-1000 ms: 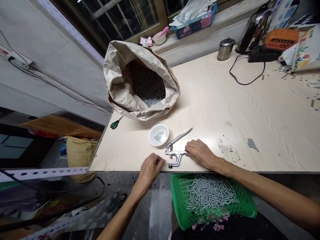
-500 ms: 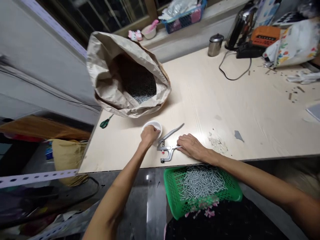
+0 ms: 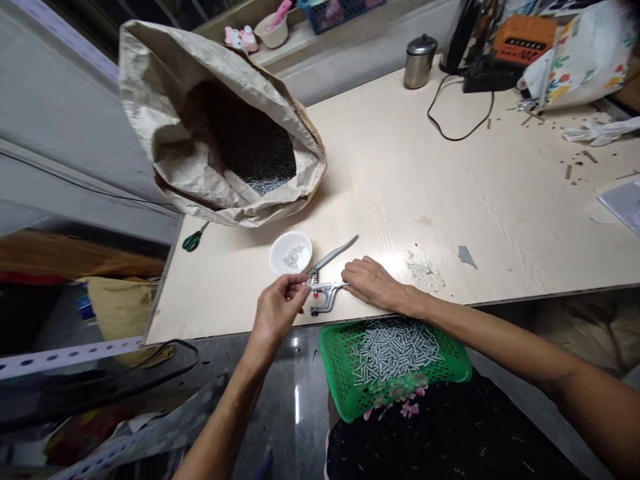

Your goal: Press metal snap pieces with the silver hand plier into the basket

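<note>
My left hand (image 3: 278,308) is pinched on a small metal piece and holds it at the jaw of the hand press pliers (image 3: 327,280) lying near the table's front edge. My right hand (image 3: 369,281) rests closed on the pliers' lower handle, pressing it to the table. Just behind my left hand stands a small white bowl (image 3: 291,253) with several small metal pins in it. A green basket (image 3: 395,360) heaped with silvery pins sits on my lap below the table edge.
A big paper sack (image 3: 215,127) full of dark metal pieces stands open at the table's back left. Green-handled scissors (image 3: 194,237) lie by the left edge. A steel canister (image 3: 419,61), a black cord (image 3: 457,110) and a printed bag (image 3: 580,57) are at the far right.
My left hand went into the white bowl, then came back to the pliers' jaw with a small piece pinched. My right hand stayed on the handle. The camera moved right and down.
</note>
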The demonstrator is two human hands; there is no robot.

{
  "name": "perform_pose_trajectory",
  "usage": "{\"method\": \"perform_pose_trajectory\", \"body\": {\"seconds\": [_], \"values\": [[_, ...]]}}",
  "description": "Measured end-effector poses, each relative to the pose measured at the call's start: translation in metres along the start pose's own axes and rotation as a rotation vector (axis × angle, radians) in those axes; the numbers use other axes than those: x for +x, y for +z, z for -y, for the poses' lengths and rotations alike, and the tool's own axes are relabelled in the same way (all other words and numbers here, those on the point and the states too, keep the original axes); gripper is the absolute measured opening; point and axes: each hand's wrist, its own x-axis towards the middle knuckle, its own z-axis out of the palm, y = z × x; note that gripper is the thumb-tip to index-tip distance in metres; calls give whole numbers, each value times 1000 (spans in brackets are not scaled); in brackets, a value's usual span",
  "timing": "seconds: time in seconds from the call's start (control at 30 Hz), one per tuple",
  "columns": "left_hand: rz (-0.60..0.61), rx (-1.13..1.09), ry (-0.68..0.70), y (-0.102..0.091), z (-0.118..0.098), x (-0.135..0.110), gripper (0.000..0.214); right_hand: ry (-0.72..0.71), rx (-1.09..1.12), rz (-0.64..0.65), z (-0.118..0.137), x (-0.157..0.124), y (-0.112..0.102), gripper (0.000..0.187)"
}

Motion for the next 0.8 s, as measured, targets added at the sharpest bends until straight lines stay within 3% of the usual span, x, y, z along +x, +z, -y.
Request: {"method": "perform_pose_trajectory", "body": {"seconds": [0.17, 0.33, 0.57, 0.8], "values": [[-81, -177, -164, 4, 40, -18, 44, -101, -126, -134, 4, -3, 2, 25], [-119, -212, -172, 13, 63, -19, 44, -121, -204, -169, 9, -8, -4, 34], [-133, -214, -198, 23, 67, -14, 44, -99, -130, -90, 11, -12, -7, 39], [-10, -336, -251, 21, 64, -9, 41, -91, -184, -139, 9, -9, 0, 38]]}}
